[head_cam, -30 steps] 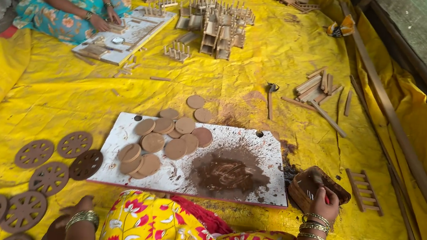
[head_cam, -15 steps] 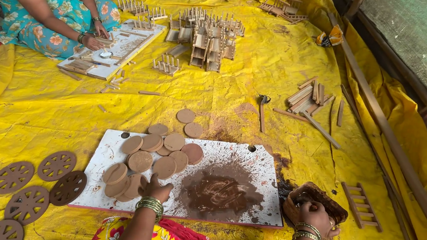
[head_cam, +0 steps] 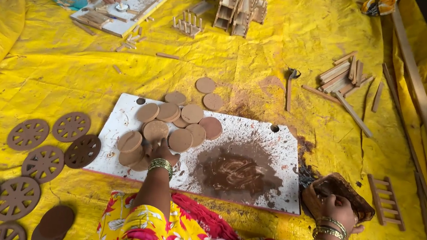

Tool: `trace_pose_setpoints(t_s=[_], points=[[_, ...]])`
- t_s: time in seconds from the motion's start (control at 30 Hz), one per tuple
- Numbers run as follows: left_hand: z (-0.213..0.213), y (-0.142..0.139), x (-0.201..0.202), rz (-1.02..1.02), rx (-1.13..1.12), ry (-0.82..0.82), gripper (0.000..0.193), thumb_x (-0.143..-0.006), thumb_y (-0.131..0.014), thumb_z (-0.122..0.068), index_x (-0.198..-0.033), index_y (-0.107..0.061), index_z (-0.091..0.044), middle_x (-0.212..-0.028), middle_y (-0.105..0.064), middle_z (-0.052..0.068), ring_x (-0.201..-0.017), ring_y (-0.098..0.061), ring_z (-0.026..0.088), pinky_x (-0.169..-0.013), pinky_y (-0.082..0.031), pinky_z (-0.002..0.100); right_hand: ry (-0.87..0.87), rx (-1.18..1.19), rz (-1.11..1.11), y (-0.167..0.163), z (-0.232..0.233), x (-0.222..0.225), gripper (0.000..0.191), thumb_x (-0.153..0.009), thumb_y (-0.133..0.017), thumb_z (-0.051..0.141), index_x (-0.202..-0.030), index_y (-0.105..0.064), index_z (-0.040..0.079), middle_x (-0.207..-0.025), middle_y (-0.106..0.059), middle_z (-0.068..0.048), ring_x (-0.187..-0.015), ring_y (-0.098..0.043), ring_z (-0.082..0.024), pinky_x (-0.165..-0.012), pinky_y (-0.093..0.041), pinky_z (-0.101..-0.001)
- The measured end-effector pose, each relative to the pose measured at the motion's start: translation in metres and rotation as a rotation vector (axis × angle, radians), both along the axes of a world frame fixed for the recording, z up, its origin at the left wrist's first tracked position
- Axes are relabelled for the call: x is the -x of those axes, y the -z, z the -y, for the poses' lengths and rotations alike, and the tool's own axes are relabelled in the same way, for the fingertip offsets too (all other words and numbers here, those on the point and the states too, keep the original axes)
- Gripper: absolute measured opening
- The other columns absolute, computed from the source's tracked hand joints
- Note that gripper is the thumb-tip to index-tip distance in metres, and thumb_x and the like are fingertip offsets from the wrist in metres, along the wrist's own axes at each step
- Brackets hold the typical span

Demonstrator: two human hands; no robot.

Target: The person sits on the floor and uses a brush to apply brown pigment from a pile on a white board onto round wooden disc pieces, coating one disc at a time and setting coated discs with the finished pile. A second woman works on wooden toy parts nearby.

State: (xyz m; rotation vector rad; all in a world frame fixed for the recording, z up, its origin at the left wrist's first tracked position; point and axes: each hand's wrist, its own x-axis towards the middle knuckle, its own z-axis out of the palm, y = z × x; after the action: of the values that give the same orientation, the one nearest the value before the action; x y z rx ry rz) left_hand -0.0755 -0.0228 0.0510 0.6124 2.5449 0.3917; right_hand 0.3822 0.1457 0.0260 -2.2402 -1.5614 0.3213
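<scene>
I am watching the left hand (head_cam: 164, 153) reaching onto the white board (head_cam: 281, 145), fingertips resting among the plain wooden discs (head_cam: 169, 125) at its 9 o'clock end; whether the fingers are curling around one disc I cannot tell, as the hand's back is hiding them. The discs are lying overlapped in a loose heap, likely so each can be picked off quickly. The right hand (head_cam: 338, 208) is gripping the rim of a small brown-stained bowl (head_cam: 338, 192) off the board's 3 o'clock edge, fingers wrapped over the edge, seemingly steadying it. A brown paint smear (head_cam: 237, 170) is covering the board's centre. Painted spoked wheels (head_cam: 43, 162) are lying apart at 8 o'clock, probably drying.
</scene>
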Motion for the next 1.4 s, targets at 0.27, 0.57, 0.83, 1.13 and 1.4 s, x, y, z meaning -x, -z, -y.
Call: trace_pose_setpoints(t_s=[0.27, 0.57, 0.83, 1.13, 1.4], points=[[-0.026, 0.004, -0.009, -0.157, 0.057, 0.25, 0.125, -0.067, -0.091, -0.054, -0.163, -0.017, -0.026, -0.172, -0.011, 0.009, -0.156, -0.014, 0.035, -0.121, -0.023, 0.061, 0.002, 0.045, 0.033, 0.009, -0.004, -0.005, 0.04, -0.1, -0.056, 0.05, -0.116, -0.081, 0.023, -0.11, -0.08, -0.009, -0.117, -0.067, -0.039, -0.126, -0.002, -0.0602], [-0.035, 0.008, -0.003, -0.142, 0.069, 0.357, 0.122, -0.068, -0.091, -0.051, -0.162, -0.016, -0.026, -0.171, -0.012, -0.002, -0.154, -0.022, 0.029, -0.121, -0.027, 0.057, 0.005, 0.128, 0.028, 0.01, -0.007, -0.002, 0.044, -0.098, -0.054, 0.053, -0.119, -0.08, 0.025, -0.105, -0.081, -0.01, -0.11, -0.072, -0.034, -0.128, -0.009, -0.0556], [-0.031, 0.009, -0.002, -0.111, -0.032, 0.321, 0.111, -0.069, -0.089, -0.053, -0.157, -0.028, -0.028, -0.171, -0.015, 0.004, -0.153, -0.024, 0.037, -0.121, -0.033, 0.05, 0.033, 0.058, 0.007, 0.009, -0.008, -0.004, 0.046, -0.096, -0.056, 0.054, -0.117, -0.08, 0.022, -0.098, -0.082, -0.01, -0.104, -0.073, -0.032, -0.128, -0.014, -0.0516], [-0.039, 0.008, -0.005, -0.12, 0.003, 0.245, 0.113, -0.072, -0.085, -0.063, -0.159, -0.022, -0.027, -0.168, -0.015, 0.014, -0.15, -0.026, 0.041, -0.12, -0.032, 0.054, 0.135, -0.095, -0.241, 0.01, -0.005, -0.014, 0.039, -0.091, -0.069, 0.047, -0.107, -0.083, 0.014, -0.098, -0.078, -0.017, -0.096, -0.072, -0.037, -0.097, -0.052, -0.0447], [-0.031, -0.015, -0.01, -0.05, 0.025, 0.175, 0.113, -0.069, -0.088, -0.05, -0.159, -0.024, -0.026, -0.163, -0.03, 0.015, -0.148, -0.035, 0.038, -0.118, -0.039, 0.049, 0.169, -0.147, -0.362, 0.002, -0.004, -0.013, 0.033, -0.092, -0.07, 0.039, -0.102, -0.083, 0.01, -0.092, -0.077, -0.017, -0.087, -0.073, -0.035, -0.085, -0.057, -0.0447]])
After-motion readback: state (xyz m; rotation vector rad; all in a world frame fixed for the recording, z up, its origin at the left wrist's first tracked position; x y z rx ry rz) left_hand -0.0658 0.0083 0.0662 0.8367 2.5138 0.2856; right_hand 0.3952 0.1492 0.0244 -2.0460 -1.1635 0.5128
